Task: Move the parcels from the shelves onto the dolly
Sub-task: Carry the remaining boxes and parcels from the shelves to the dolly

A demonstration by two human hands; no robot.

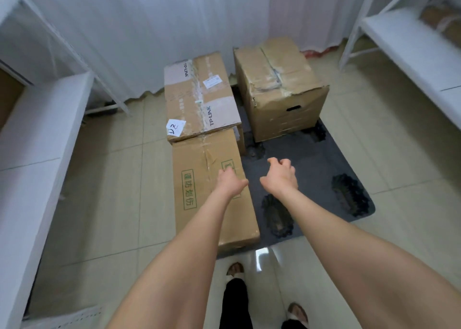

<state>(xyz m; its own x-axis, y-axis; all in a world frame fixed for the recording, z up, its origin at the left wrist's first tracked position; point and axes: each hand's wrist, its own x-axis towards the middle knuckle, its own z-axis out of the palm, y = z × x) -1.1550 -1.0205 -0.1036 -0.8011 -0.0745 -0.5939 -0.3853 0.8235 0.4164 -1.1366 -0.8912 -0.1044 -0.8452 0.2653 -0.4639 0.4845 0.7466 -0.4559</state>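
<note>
A dark flat dolly (319,169) lies on the tiled floor ahead. Three cardboard parcels stand on it: a long box with green print (199,203) at the near left, a TP-LINK box (199,96) stacked behind it, and a dented cube box (279,89) at the far right. My left hand (229,181) hovers over the long box's right edge, fingers loosely curled, holding nothing. My right hand (280,174) hangs above the bare dolly deck, fingers relaxed and empty.
White metal shelves run along the left (42,129) and right (409,54). Another wrapped parcel (441,21) lies on the right shelf at the top corner. A white curtain (174,29) hangs behind the dolly. My feet (234,270) stand at the dolly's near edge.
</note>
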